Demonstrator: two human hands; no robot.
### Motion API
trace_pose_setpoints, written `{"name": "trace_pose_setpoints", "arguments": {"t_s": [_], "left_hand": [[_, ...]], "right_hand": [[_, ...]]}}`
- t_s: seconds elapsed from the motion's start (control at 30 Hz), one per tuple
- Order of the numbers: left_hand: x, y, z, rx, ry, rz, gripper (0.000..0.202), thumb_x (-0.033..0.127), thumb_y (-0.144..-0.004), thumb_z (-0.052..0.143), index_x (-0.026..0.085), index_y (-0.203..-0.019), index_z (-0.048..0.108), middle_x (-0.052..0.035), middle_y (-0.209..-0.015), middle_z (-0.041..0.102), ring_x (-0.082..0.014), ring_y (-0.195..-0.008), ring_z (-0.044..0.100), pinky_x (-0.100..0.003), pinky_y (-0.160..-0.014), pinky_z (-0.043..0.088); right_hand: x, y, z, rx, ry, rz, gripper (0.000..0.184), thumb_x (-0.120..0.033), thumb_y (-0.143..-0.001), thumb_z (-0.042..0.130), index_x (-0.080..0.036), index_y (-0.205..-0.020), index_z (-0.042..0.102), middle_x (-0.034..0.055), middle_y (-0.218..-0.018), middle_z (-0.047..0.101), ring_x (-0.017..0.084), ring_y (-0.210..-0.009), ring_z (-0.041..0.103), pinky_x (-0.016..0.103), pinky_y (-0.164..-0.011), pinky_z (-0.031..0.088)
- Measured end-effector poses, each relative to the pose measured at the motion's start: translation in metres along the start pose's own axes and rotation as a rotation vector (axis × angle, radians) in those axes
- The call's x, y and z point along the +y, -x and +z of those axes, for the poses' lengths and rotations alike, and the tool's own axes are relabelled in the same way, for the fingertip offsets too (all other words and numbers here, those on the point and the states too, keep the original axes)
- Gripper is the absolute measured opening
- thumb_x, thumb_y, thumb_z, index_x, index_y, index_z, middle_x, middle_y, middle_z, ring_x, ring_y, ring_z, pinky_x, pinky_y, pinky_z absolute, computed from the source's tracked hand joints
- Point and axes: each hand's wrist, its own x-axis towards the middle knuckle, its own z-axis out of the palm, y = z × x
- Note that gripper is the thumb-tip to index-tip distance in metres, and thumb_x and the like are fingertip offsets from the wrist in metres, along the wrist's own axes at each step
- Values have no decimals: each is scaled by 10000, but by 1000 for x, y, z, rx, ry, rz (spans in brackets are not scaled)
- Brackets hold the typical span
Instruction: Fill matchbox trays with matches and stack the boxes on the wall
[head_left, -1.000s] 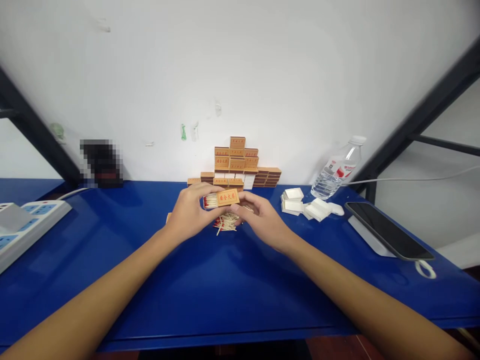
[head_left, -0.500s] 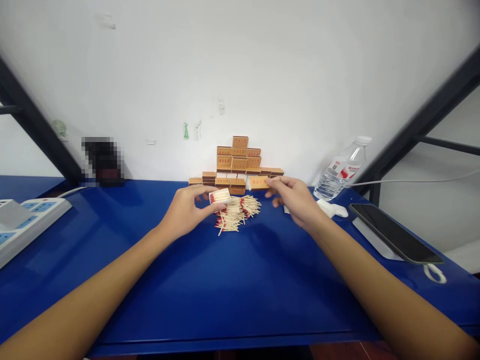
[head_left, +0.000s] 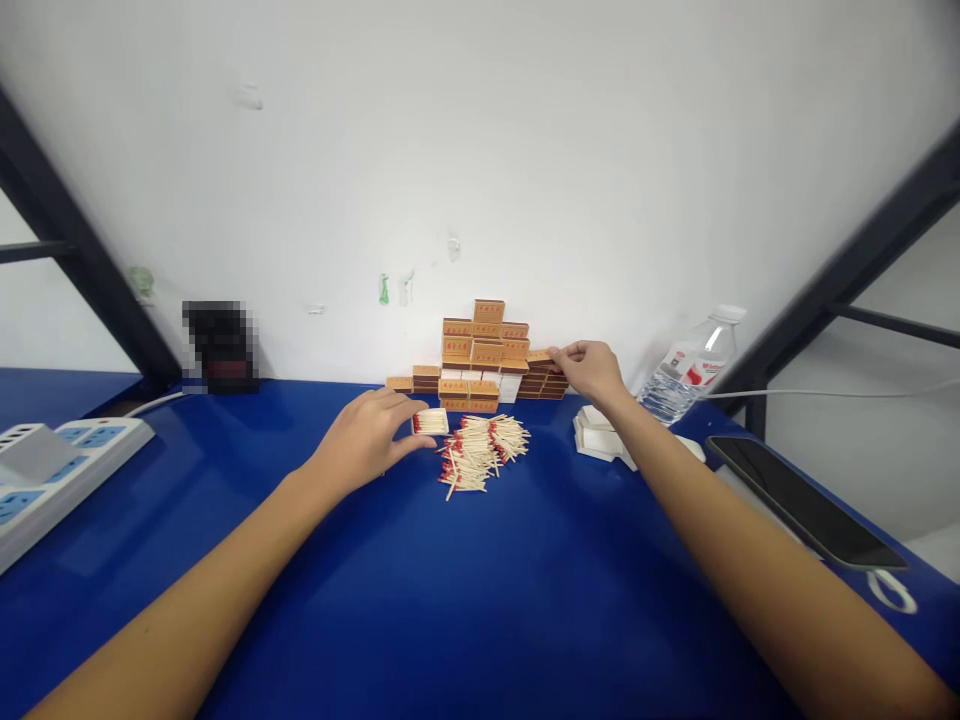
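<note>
- The white tray of matches (head_left: 438, 422) is at the left edge of the loose match pile (head_left: 480, 455), red heads towards the left; it is tipped enough for me to see inside, though not enough to spill, which is perhaps why it is held so lightly.
- The left hand (head_left: 375, 430) grasps that tray by its left end, thumb along the near side and fingers curled over the far side. Gripping the end seems to leave the tray's top and right end free. The wrist is low, and the forearm slants in from the near left.
- The right hand (head_left: 592, 368) pinches the right end of an orange matchbox cover (head_left: 538, 357) between thumb and fingertips, palm down, arm stretched far forward. Holding just the end probably keeps the fingers off the boxes beside it.
- That cover lies flat over the dark-edged stack (head_left: 544, 386); from here I can't quite tell whether its weight rests there or in the fingers.
- Left of it rises the matchbox tower (head_left: 487, 345), close to the wall (head_left: 600, 180), presumably so it stays out of the working space.
- White empty trays (head_left: 598, 436) lie heaped beneath the right forearm, likely for easy reach.
- Beyond them, a water bottle (head_left: 688, 370) leans and a phone (head_left: 810, 500) lies on the blue table (head_left: 450, 600).
</note>
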Motion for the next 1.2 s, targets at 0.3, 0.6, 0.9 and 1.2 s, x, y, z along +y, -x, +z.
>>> {"name": "trace_pose_setpoints", "arguments": {"t_s": [0.3,0.6,0.9,1.2], "left_hand": [[-4,-1,-12,-190,154,-96,389,582,-814,808,276,-1055,801,-70,-1061,805,-293,-956,724,-404,-835,518],[-4,1,-10,-316,217,-77,453,593,-739,852,269,-1052,801,-76,-1165,759,-304,-1126,658,-410,-961,502],[-39,9,-65,-658,49,-451,822,586,-513,918,245,-1239,734,-109,-1239,728,-331,-1099,687,-363,-857,529],[-16,-1,-63,-330,186,-345,376,511,-708,821,185,-880,746,-31,-777,743,-200,-728,678,-303,-669,488]], "right_hand": [[-1,9,1,10,220,-65,320,-508,-878,725,-194,-822,744,85,-874,794,240,-801,705,328,-690,457],[-2,15,5,72,328,-127,414,-599,-923,636,-205,-866,752,109,-917,797,294,-872,710,364,-744,462],[-6,60,-36,141,315,-234,444,-593,-958,559,-217,-794,727,81,-771,747,268,-735,654,350,-659,374],[-23,98,-19,-123,-87,-298,522,-671,-932,569,-189,-778,697,56,-676,655,189,-619,561,323,-589,394]]}}
